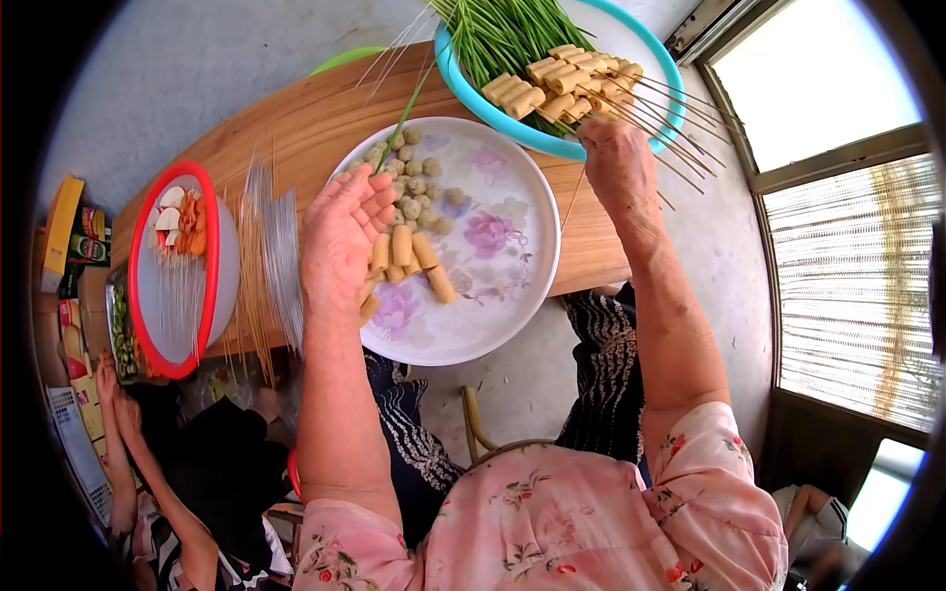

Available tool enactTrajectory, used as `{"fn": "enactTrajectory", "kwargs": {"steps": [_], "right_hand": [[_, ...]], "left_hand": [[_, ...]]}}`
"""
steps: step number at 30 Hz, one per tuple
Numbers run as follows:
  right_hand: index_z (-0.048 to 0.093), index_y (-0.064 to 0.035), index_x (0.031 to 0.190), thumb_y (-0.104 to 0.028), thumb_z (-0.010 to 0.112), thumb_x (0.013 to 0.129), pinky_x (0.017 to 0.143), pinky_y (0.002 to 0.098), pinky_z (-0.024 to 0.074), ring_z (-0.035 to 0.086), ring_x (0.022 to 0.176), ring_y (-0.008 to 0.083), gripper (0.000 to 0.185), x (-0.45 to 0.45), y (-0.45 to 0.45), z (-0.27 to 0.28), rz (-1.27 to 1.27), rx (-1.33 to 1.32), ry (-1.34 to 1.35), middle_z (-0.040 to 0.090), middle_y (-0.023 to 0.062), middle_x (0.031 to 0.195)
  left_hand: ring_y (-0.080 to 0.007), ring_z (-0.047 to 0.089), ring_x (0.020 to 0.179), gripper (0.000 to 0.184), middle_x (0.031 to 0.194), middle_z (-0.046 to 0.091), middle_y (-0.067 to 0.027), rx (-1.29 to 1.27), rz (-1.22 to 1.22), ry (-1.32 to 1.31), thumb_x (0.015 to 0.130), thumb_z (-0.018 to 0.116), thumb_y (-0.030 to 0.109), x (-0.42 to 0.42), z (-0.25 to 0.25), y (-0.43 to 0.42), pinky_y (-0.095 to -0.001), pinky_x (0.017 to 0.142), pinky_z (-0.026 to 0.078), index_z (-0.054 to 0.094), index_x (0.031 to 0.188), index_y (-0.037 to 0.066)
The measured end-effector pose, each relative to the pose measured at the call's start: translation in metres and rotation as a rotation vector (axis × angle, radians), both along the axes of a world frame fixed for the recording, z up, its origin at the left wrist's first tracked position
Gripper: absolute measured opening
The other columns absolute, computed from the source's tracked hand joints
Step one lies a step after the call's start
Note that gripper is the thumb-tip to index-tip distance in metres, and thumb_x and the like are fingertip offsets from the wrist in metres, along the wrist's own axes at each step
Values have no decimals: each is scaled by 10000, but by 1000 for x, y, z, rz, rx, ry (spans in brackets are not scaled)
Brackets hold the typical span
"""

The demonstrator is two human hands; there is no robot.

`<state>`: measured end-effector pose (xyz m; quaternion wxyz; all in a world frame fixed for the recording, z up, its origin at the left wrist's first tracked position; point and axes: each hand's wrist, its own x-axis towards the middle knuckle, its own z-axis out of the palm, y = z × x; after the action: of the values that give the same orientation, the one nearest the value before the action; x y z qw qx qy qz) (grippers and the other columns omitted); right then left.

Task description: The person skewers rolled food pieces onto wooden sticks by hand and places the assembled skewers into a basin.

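My left hand is over the left side of a white flowered tray, its fingers curled round the lower end of a long green stalk. Beside those fingers, greyish meatballs and tan rolls lie in the tray. At the near rim of a blue-edged basin, my right hand is closed, its fingertips against skewered rolls. What it pinches is hidden. Thin skewers stick out past the basin's right rim, some running behind this hand. A bundle of green stalks fills the basin's left part.
On the left of the wooden table lie bamboo skewers and thin metallic-looking sticks. A red-rimmed bowl holds skewered food. Another person's arms are at lower left; a further person is at lower right.
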<state>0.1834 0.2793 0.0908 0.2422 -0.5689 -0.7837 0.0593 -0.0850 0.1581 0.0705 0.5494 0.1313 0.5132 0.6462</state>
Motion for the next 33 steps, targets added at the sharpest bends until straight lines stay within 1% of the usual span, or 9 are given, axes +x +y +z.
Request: {"fn": "enactTrajectory", "kwargs": {"steps": [11,15,17,19,23,24,28,31,33], "right_hand": [[633,-55,706,-8,540,729,656,418,483,622,776,328,106,0,2,-4,-41,-18,-138,622,128,822],[668,-75,764,-47,562,755,667,421,476,624,797,315,110,-1,-9,1,-42,14,-156,632,107,852],[685,-87,802,-71,576,769,677,421,472,623,805,310,116,-2,-17,5,-52,2,-123,636,97,873],[691,-103,874,-117,602,787,709,403,467,603,888,286,126,-2,-22,8,-27,72,-106,639,83,908],[676,-58,899,-134,616,815,748,384,470,592,885,286,127,-7,-30,9,105,301,98,637,100,918],[671,-40,906,-109,625,814,747,369,471,594,865,286,124,-12,-36,11,148,322,166,634,111,906],[667,-36,923,-70,652,789,724,346,476,604,834,285,139,-30,-55,8,254,252,284,633,114,901],[659,-27,913,-66,647,792,716,347,482,609,827,291,128,-41,-68,3,327,57,339,631,122,902],[648,-14,899,-55,633,800,705,348,487,612,816,300,108,-47,-73,-1,404,72,339,627,131,903]], "left_hand": [[-162,630,788,186,898,652,-101,6,26,-8,876,606,161,-4,2,-4,-275,708,511,575,1009,34],[-158,627,778,187,894,650,-100,32,59,-13,876,605,159,-19,-2,-7,-272,704,510,564,1009,34],[-189,630,833,229,970,644,-129,26,88,40,885,590,146,-33,-5,-12,-305,733,515,562,1068,12],[-190,631,825,221,971,644,-131,27,136,101,883,591,143,-45,-2,-21,-298,724,516,563,1060,14],[-158,626,732,203,892,648,-101,-123,290,384,872,606,168,-76,-10,-45,-255,662,509,583,1011,22],[-142,614,670,237,810,648,-89,-159,352,446,827,634,147,-83,-14,-51,-236,606,483,610,996,-17],[-99,563,632,208,761,626,-46,-394,391,758,771,611,51,-113,-42,-79,-216,544,432,630,963,-27],[-130,580,657,162,728,627,-43,-582,245,1156,740,630,42,-159,-111,-98,-245,583,460,659,884,-28],[-220,629,732,176,750,664,-82,-739,180,1308,707,685,105,-151,-112,-102,-330,681,491,679,856,11]]}}
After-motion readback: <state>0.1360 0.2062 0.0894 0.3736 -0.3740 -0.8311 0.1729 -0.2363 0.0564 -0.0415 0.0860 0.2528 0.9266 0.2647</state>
